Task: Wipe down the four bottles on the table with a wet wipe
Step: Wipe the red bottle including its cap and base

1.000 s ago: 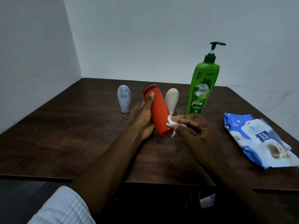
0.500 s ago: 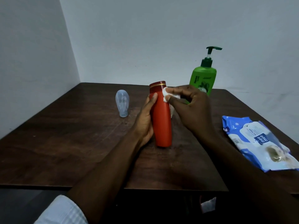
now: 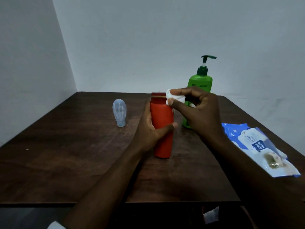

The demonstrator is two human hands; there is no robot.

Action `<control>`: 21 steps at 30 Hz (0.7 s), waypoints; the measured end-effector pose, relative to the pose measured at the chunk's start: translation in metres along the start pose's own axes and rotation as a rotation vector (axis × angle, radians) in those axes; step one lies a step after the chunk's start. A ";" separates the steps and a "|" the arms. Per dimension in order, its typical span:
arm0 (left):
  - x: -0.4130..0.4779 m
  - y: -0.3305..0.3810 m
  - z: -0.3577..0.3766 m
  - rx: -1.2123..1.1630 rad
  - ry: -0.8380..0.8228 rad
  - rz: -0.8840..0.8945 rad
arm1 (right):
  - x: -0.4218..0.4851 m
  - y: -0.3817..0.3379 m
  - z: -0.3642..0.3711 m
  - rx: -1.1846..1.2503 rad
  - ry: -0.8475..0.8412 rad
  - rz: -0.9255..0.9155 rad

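Item one: red bottle point(image 3: 162, 129), upright on the dark wooden table point(image 3: 66, 154), near the middle and toward me. Cap end up, with a thin gold band under the darker red cap. My left hand point(image 3: 148, 129) is wrapped around its left side, thumb across the front at mid-height, the other fingers behind and mostly hidden; clamped firmly on the body.

Item two: wet wipe point(image 3: 173, 97), white, bunched small. My right hand point(image 3: 201, 111) pinches it between thumb and forefinger, fingers pressed together on it, the wad touching the bottle's upper right shoulder just under the cap. My remaining right fingers curl loosely above.

Item three: green pump bottle point(image 3: 200, 81), upright behind my right hand, lower half hidden by it; dark green pump head pointing right. Just behind and right of the red bottle.

Item four: small pale blue translucent bottle point(image 3: 119, 113), standing cap down, well to the left of the red one, apart from everything.

Item five: blue and white wipes pack point(image 3: 257, 146), lying flat near the table's right edge, flap area showing a brownish patch.

Fourth bottle: cannot tell; nothing of it shows past my hands.

Surround: plain grey walls point(image 3: 148, 38) meeting at a corner on the left.
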State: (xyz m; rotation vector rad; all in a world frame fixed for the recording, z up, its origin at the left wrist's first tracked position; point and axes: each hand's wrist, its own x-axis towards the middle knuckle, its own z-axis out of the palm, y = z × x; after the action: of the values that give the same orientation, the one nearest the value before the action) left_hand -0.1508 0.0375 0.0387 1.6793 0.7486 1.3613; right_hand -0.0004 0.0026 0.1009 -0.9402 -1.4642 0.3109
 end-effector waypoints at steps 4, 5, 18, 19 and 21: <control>-0.003 -0.002 0.006 0.117 0.055 0.080 | -0.018 0.002 -0.003 -0.006 0.023 -0.001; -0.004 -0.002 0.007 0.137 0.064 0.091 | -0.022 0.002 -0.004 0.002 0.022 -0.001; -0.008 0.005 0.011 0.241 0.039 0.136 | -0.006 -0.027 -0.022 -0.143 -0.034 -0.039; -0.008 0.005 0.011 0.245 0.038 0.136 | -0.004 -0.031 -0.024 -0.193 -0.054 -0.047; -0.008 0.004 0.011 0.253 0.036 0.141 | 0.000 -0.040 -0.026 -0.277 -0.094 -0.041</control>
State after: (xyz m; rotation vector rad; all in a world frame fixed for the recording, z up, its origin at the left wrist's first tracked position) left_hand -0.1420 0.0261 0.0375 1.9398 0.8667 1.4448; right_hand 0.0093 -0.0317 0.1325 -1.1274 -1.6384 0.1242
